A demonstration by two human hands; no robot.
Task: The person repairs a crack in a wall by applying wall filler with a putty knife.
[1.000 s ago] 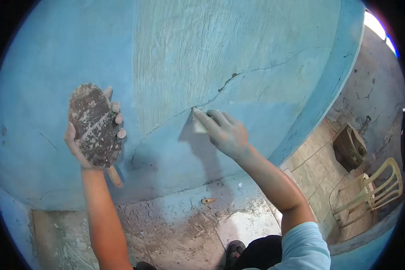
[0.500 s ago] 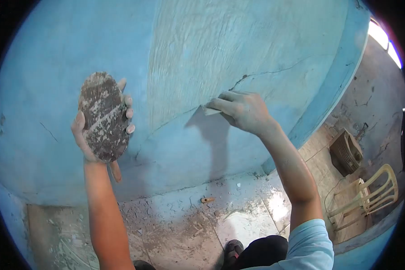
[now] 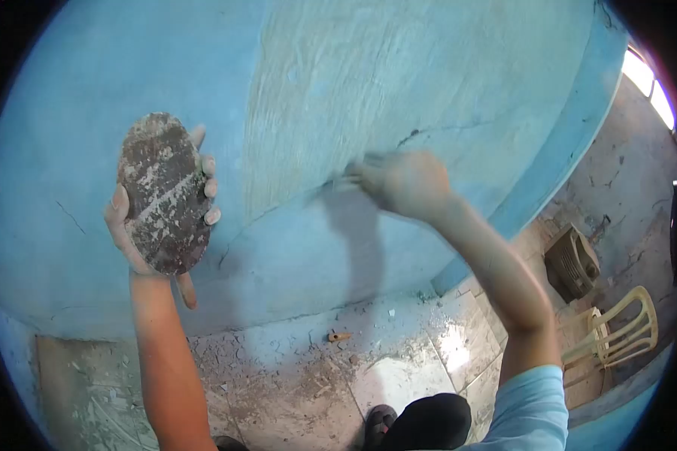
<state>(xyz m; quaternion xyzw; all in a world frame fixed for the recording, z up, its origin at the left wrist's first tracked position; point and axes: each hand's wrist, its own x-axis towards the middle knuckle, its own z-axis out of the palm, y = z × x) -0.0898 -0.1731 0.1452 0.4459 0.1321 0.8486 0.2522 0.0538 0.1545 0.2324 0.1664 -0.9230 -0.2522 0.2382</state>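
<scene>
My left hand (image 3: pixel 118 214) grips a dark oval board (image 3: pixel 165 195) spotted with pale dried plaster, its fingers curled round the right edge and its thumb on the left. Below the board a brown handle-like end (image 3: pixel 186 291) sticks out; what it belongs to is hidden. My right hand (image 3: pixel 406 184), smeared by motion, is closed on a small pale flat scraper (image 3: pixel 346 181). That piece is at the blue wall (image 3: pixel 308 259), along a long crack (image 3: pixel 267 213). A dark chipped spot (image 3: pixel 408 137) in the crack lies just above the hand. Ridged pale filler (image 3: pixel 316 98) covers the wall's upper middle.
Debris litters the tiled floor (image 3: pixel 278 406) along the wall's foot, with a small orange-brown object (image 3: pixel 339 337) among it. At the right stand a cream plastic chair (image 3: pixel 632 323) and a grey-brown boxy casing (image 3: pixel 572 261). My shoe (image 3: pixel 381 421) shows at the bottom.
My right hand has shifted slightly and is now blurred, still along the crack. The left hand with the board appears a little further left, and the whole view has shifted slightly.
</scene>
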